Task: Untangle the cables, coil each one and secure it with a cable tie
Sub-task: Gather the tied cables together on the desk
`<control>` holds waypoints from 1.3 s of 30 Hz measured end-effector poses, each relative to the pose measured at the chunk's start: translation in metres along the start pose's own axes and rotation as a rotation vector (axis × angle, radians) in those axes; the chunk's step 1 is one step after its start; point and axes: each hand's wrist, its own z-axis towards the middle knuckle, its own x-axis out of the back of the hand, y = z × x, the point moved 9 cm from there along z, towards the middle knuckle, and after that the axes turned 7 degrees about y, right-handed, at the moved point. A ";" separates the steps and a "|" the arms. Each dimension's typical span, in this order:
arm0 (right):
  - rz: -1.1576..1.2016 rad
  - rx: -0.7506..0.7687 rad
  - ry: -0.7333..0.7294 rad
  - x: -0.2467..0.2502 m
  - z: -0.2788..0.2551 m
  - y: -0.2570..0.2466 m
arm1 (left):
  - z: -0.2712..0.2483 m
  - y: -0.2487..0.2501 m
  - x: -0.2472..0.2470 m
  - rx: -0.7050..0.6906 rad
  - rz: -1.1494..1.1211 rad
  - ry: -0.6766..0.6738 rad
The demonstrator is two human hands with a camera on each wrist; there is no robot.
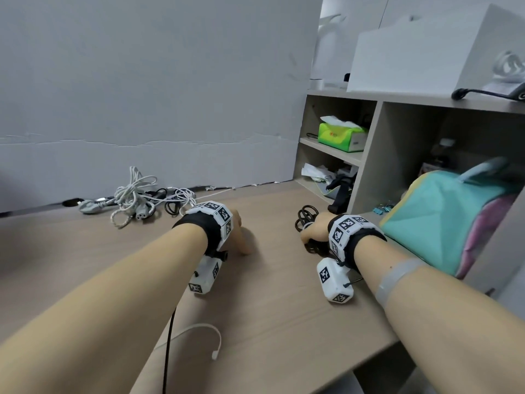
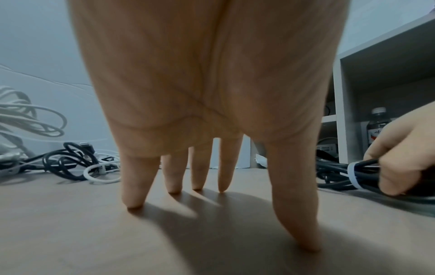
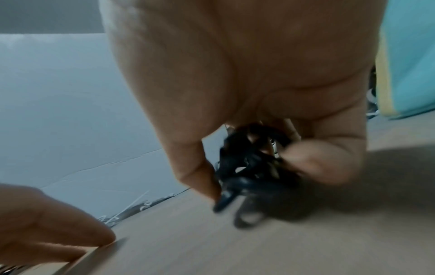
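My right hand (image 1: 314, 233) grips a coiled black cable (image 1: 305, 218) on the desk, right of centre; its fingers curl round the bundle (image 3: 249, 167). In the left wrist view a white tie (image 2: 353, 174) wraps that black coil (image 2: 334, 173). My left hand (image 1: 240, 237) rests on the bare desk with straight spread fingers (image 2: 134, 186), tips touching the wood, holding nothing. A tangle of white and black cables (image 1: 133, 197) lies at the back left by the wall, also seen in the left wrist view (image 2: 70, 163). A loose white cable tie (image 1: 210, 336) lies near the front edge.
A wooden desk (image 1: 270, 308) meets a grey wall (image 1: 142, 81). A shelf unit (image 1: 366, 155) at the right holds a green tissue box (image 1: 341, 136), papers and a bottle (image 2: 376, 126). A teal bag (image 1: 443, 220) lies beside my right arm. A black wire (image 1: 169, 348) runs from my left wrist.
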 end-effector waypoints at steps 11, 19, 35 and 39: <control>0.604 0.195 0.103 0.012 0.012 -0.118 | -0.006 -0.122 0.071 0.214 -0.631 0.674; 0.562 0.290 0.092 -0.009 0.048 -0.200 | -0.040 -0.253 0.067 0.618 -0.469 0.865; 0.460 0.283 0.082 -0.045 0.103 -0.261 | -0.001 -0.266 0.015 0.427 -0.678 0.452; 0.430 0.300 0.057 -0.051 0.115 -0.262 | -0.002 -0.262 0.015 0.431 -0.767 0.421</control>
